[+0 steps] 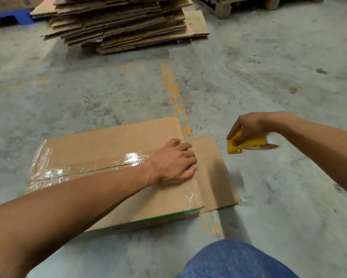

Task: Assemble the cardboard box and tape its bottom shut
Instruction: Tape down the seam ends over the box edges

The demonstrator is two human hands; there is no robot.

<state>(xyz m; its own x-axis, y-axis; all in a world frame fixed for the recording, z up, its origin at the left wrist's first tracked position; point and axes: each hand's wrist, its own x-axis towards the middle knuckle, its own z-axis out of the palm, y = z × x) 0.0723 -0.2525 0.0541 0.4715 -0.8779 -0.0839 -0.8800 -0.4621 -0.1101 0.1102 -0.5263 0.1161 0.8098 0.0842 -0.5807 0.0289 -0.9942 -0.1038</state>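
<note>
A brown cardboard box (100, 145) stands on the concrete floor with its bottom flaps folded shut. Clear tape (84, 167) runs along the centre seam and over the left and right edges. My left hand (174, 161) presses flat on the box near its right edge, fingers curling slightly over the edge. To the right, above the floor, my right hand (246, 129) grips a yellow tape dispenser (246, 144) with a roll of tape in it. A loose cardboard flap (214, 173) sticks out on the box's right side.
A tall stack of flattened cardboard boxes (118, 23) lies on the floor ahead. A wooden pallet (246, 5) sits at the top right and a blue pallet (10, 17) at the top left. My knee in blue jeans (234, 259) fills the bottom right.
</note>
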